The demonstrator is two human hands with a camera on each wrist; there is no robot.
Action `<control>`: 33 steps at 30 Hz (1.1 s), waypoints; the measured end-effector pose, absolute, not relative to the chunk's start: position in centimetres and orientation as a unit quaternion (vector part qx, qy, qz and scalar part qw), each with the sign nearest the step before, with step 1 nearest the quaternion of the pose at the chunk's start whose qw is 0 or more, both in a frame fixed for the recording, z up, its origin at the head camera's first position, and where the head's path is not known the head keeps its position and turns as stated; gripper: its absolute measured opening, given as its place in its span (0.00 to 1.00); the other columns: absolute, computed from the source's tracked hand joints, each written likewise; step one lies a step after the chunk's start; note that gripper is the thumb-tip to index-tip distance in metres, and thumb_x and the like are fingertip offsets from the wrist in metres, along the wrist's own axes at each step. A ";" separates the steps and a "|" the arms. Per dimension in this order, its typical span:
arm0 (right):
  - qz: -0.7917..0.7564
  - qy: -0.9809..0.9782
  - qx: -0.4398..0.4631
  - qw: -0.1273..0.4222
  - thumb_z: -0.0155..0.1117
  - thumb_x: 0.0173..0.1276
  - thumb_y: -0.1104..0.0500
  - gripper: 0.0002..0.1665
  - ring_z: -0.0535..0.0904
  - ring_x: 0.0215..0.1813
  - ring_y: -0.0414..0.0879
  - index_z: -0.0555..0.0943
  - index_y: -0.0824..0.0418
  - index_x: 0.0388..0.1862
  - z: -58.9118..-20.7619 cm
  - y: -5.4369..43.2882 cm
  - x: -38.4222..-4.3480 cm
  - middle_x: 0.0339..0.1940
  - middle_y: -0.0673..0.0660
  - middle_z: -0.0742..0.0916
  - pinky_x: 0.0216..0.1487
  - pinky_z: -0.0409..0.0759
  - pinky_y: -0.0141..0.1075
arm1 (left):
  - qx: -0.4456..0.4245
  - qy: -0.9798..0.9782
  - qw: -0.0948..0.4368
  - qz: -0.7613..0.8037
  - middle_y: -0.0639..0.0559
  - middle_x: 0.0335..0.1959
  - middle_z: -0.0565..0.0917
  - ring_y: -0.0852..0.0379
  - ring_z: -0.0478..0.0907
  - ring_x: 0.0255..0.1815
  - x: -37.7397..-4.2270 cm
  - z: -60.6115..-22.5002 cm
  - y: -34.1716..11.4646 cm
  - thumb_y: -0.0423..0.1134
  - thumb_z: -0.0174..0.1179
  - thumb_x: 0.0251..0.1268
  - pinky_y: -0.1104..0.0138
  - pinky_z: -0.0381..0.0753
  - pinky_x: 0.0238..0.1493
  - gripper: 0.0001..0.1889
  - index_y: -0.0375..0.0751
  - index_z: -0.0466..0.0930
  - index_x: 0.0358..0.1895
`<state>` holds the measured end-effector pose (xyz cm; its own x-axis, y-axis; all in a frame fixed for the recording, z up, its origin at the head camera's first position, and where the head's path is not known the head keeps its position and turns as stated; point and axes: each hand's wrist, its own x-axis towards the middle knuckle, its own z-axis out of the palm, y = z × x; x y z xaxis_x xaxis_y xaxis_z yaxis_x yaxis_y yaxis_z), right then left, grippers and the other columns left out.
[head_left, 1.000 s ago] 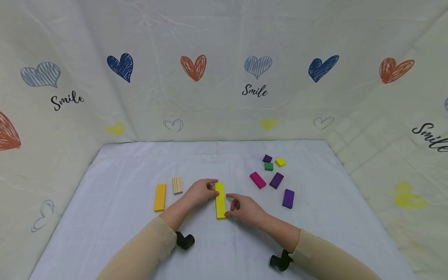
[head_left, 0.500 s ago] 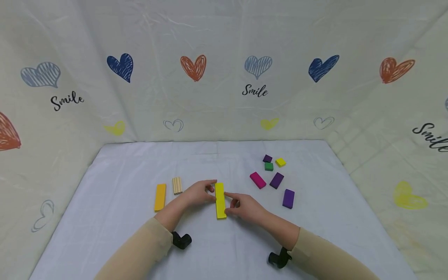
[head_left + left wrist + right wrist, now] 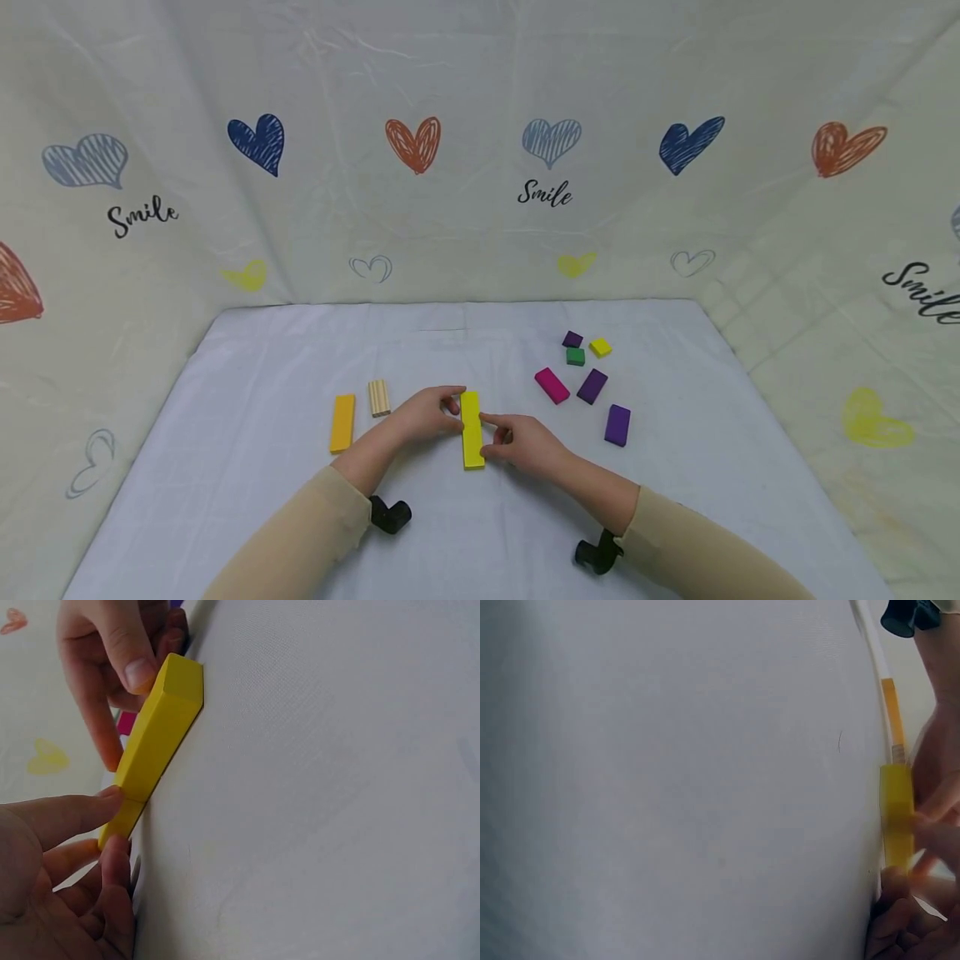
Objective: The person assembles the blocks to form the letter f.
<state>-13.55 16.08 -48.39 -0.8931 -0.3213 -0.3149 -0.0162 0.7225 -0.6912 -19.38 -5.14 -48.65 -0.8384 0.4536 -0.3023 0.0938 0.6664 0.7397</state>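
Two yellow blocks (image 3: 471, 429) lie end to end in one line on the white cloth; in the left wrist view a thin seam shows between the near block (image 3: 161, 731) and the far one (image 3: 122, 819). My left hand (image 3: 426, 412) is at their left side, its thumb by the seam and its index fingertip at the far end. From the right, my right hand (image 3: 528, 442) touches the near block's side with thumb and index finger, the other fingers bent under. In the right wrist view the blocks (image 3: 896, 802) are blurred and partly covered by fingers.
Left of my left hand lie an orange block (image 3: 342, 423) and a striped wooden block (image 3: 379, 398). At the back right are a pink block (image 3: 552, 386), a green block (image 3: 575, 357), a small yellow block (image 3: 600, 347) and several purple blocks (image 3: 618, 425).
My left thumb has slid off the top of the far yellow block to its left side. The right index finger has moved in against the blocks. In the last half second almost nothing moves.
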 end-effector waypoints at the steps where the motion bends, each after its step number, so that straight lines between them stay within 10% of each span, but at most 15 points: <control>1: -0.361 0.904 -0.094 0.211 0.74 0.62 0.51 0.37 0.75 0.33 0.45 0.75 0.54 0.70 -48.4 16.1 -13.5 0.28 0.50 0.80 0.33 0.76 0.31 | 0.156 0.881 0.238 0.377 0.54 0.38 0.79 0.54 0.73 0.38 -19.4 -48.6 -5.1 0.38 0.70 0.60 0.63 0.73 0.43 0.33 0.45 0.71 0.70; 33: -0.356 0.905 -0.115 0.204 0.75 0.60 0.50 0.38 0.74 0.31 0.43 0.76 0.53 0.69 -48.4 16.4 -11.9 0.26 0.49 0.80 0.30 0.73 0.30 | 0.152 0.887 0.245 0.360 0.53 0.34 0.78 0.55 0.72 0.34 -17.4 -48.4 -5.1 0.40 0.71 0.60 0.63 0.70 0.36 0.34 0.49 0.71 0.71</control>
<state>-11.93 16.37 -48.42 -0.8905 -0.3536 -0.2863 -0.0639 0.7203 -0.6908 -17.44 -5.15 -48.43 -0.8337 0.4462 -0.3255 0.0930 0.6944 0.7136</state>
